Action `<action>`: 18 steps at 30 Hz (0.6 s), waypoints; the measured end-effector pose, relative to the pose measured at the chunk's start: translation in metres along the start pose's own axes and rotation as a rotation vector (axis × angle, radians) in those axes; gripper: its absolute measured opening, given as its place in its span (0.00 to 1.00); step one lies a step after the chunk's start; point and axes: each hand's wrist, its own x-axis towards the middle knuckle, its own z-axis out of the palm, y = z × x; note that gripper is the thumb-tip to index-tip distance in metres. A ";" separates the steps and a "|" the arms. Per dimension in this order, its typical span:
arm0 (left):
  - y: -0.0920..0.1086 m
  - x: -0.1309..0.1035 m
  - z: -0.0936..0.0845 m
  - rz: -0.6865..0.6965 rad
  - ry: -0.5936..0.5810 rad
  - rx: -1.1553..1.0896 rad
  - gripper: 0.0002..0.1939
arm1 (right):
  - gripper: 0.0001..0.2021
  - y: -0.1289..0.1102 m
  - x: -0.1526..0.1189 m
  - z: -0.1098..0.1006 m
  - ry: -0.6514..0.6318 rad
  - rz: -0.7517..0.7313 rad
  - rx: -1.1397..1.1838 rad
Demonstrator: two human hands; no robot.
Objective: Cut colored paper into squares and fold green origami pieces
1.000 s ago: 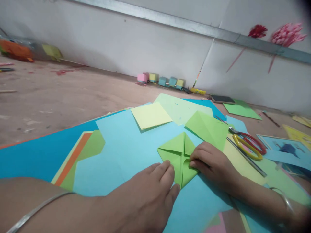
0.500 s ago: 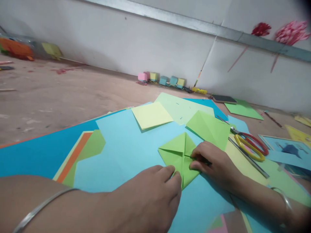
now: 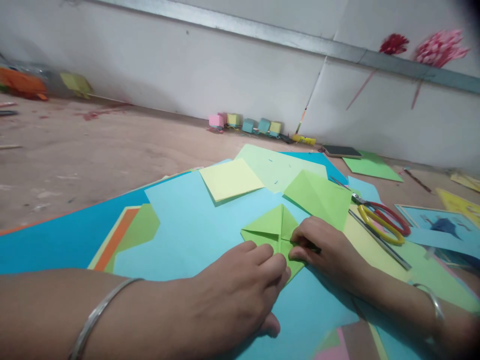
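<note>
A square of green paper (image 3: 266,225), its corners folded in to the middle, lies on a light blue sheet (image 3: 176,235). My right hand (image 3: 322,247) pinches its right side between thumb and fingers. Over the lower left part of the green paper rests my left hand (image 3: 243,285), fingertips pressing down and thumb apart below, off the paper. That part of the fold is hidden under the left hand. Just behind lies another green sheet (image 3: 318,197) with crease lines. A pale yellow square (image 3: 230,180) lies further back on the blue sheet.
Scissors (image 3: 382,222) with red and yellow handles lie to the right, beside a metal strip (image 3: 380,240). Small coloured paper boxes (image 3: 247,125) line the wall. A dark phone-like slab (image 3: 341,151) rests on green paper. Paper flowers (image 3: 440,48) stand out near the wall rail.
My left hand has shifted from pinching the lower left edge to pressing over it, its thumb now spread away. My right hand keeps its pinch. The view has moved slightly.
</note>
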 end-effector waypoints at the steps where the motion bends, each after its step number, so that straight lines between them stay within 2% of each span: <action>1: 0.000 0.000 -0.001 -0.006 -0.009 0.001 0.26 | 0.16 0.000 0.000 0.000 0.000 -0.002 0.004; 6: -0.001 -0.001 0.000 0.013 0.015 0.066 0.32 | 0.15 0.003 0.000 -0.001 -0.005 -0.002 0.029; 11: 0.000 -0.002 0.003 0.004 0.019 0.083 0.30 | 0.11 0.002 -0.001 -0.004 -0.056 0.033 0.075; 15: 0.000 0.000 0.002 -0.001 -0.003 0.069 0.32 | 0.17 0.000 -0.002 -0.005 -0.066 0.033 0.032; 18: -0.001 0.000 0.002 0.008 -0.008 0.073 0.30 | 0.17 0.004 -0.001 -0.009 -0.112 0.064 -0.010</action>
